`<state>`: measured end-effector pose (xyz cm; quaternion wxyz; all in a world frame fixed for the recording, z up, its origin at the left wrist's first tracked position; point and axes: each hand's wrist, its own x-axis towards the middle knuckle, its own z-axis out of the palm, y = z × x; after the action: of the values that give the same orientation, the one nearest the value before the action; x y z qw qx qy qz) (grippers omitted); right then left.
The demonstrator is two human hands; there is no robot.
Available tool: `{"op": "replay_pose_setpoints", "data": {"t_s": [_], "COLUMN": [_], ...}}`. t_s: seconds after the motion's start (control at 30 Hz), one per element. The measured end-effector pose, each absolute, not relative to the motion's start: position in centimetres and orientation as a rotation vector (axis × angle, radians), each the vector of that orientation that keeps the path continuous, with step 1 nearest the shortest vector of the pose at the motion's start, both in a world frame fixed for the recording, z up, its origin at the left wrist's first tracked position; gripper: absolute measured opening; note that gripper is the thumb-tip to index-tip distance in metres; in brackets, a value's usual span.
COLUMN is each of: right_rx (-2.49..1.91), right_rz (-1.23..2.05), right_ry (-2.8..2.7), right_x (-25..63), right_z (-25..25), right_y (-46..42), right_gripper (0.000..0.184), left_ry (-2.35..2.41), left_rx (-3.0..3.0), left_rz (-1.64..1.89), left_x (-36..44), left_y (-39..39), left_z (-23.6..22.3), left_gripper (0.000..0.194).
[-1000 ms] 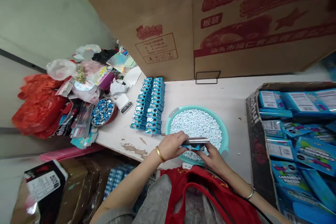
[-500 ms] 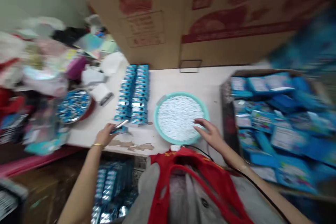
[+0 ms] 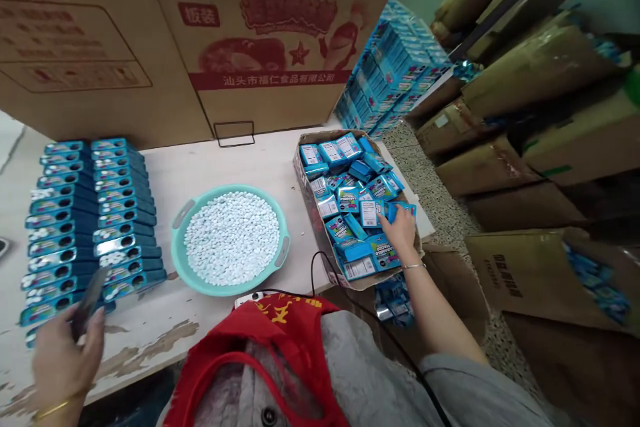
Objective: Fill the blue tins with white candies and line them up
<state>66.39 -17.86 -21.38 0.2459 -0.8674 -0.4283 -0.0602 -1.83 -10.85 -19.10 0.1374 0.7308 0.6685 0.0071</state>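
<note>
My left hand [image 3: 67,353], blurred, is closed around a flat tool with a blade-like metal end [image 3: 94,290]; its exact kind is unclear. The tool's tip is near the front of two rows of small blue boxes [image 3: 125,213], which have round dark holes and white pellets on them. At the right, my right hand [image 3: 401,230] reaches into a cardboard carton [image 3: 311,210] of blue candy packs, with thumb and fingers around a blue candy pack [image 3: 393,212]. Between my hands is a turquoise basin [image 3: 180,260] full of white candy pellets [image 3: 233,237].
A large cardboard box [image 3: 280,103] stands along the back of the white table [image 3: 265,160]. Stacked blue packs [image 3: 395,67] rise behind the carton. More cardboard boxes [image 3: 500,167] line the right. A black cable [image 3: 370,313] crosses my red apron [image 3: 240,327].
The view has swung to the right. My right hand has gone from above the basin into the carton of blue packs. My left hand still holds the tool by the blue rows.
</note>
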Motion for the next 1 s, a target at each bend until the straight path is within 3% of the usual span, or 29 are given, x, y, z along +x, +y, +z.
{"op": "replay_pose_setpoints", "data": {"t_s": [0.1, 0.23, 0.37, 0.47, 0.57, 0.7, 0.87, 1.0], "right_rx": [-2.439, -2.553, -2.381, -2.094, -1.881, -1.644, -1.466, -1.313], "right_rz": [-0.058, 0.138, 0.313, 0.224, 0.209, 0.646, 1.254, 1.778], "right_ry": [-1.143, -0.976, -1.116, -1.26, -1.154, -0.891, -0.448, -0.201], "right_x": [67.8, 67.2, 66.8, 64.1, 58.9, 52.2, 48.0, 46.8], "right_z": [-22.9, -23.9, -22.2, -19.7, -17.5, -16.4, -17.1, -17.3], "right_y": [-15.6, -12.8, -13.9, -15.1, -14.8, -13.0, -12.3, -13.2], "right_gripper": [0.076, 0.091, 0.08, 0.068, 0.072, 0.06, 0.06, 0.037], "left_ry": [1.849, 1.529, 1.446, 1.403, 1.421, 1.507, 1.61, 1.568], "left_rx": [2.071, 2.062, 2.124, 2.159, 2.109, 1.987, 1.958, 1.982], "left_rz": [0.233, 0.072, -0.312, -0.608, -0.75, -0.495, -0.367, -0.291], "left_x": [5.7, 13.0, 14.0, 13.5, 14.9, 19.2, 24.0, 24.8], "left_y": [-9.8, -8.4, -7.4, -7.2, -7.5, -7.8, -7.4, -6.9], "left_z": [-18.7, -19.2, -18.8, -18.4, -18.9, -21.6, -26.1, -26.9], "left_gripper": [0.041, 0.04, 0.032, 0.022, 0.018, 0.014, 0.017, 0.02]}}
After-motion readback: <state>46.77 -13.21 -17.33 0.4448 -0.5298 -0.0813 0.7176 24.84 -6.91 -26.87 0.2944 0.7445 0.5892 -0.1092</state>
